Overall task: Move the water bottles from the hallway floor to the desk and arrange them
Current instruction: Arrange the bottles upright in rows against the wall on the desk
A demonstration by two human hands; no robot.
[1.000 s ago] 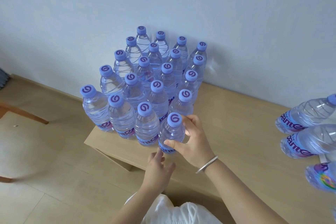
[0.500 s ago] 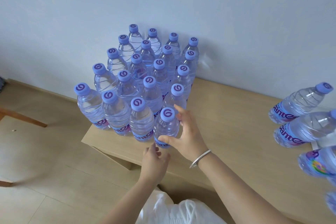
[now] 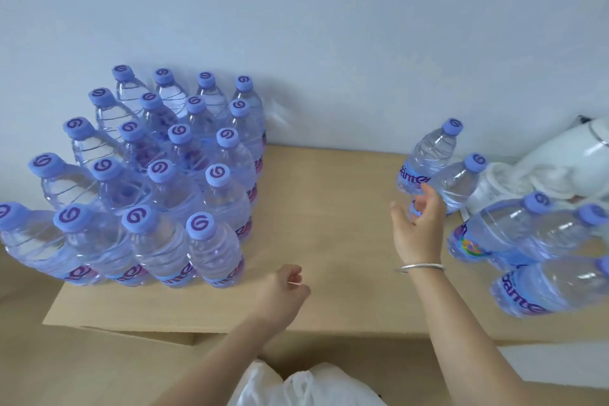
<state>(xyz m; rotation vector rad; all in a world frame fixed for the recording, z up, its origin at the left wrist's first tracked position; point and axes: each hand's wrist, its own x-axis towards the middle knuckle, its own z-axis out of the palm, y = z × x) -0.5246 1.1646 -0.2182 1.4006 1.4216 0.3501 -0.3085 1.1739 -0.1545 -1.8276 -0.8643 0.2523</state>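
Your right hand (image 3: 418, 227) reaches toward the loose bottles (image 3: 514, 234) at the right side of the desk (image 3: 329, 208); its fingers are spread and lightly bent at the base of the nearest bottle (image 3: 456, 186), touching or just short of it, with no grip closed. Your left hand (image 3: 284, 290) rests low near the desk's front edge, fingers loosely curled, holding nothing. At the left, the arranged block (image 3: 148, 181) stands upright in tidy rows of four against the wall (image 3: 329, 26), caps up, bottles touching one another. The loose group at the right, about six in view, is not aligned with that block; several appear tilted, though the wide lens makes this uncertain. A white bag (image 3: 543, 171) lies behind them. Judged from this, most of the arranging is done; what remains is to bring the right-hand group over, bottle by bottle. The hallway floor is out of view, so any bottles left there cannot be told.
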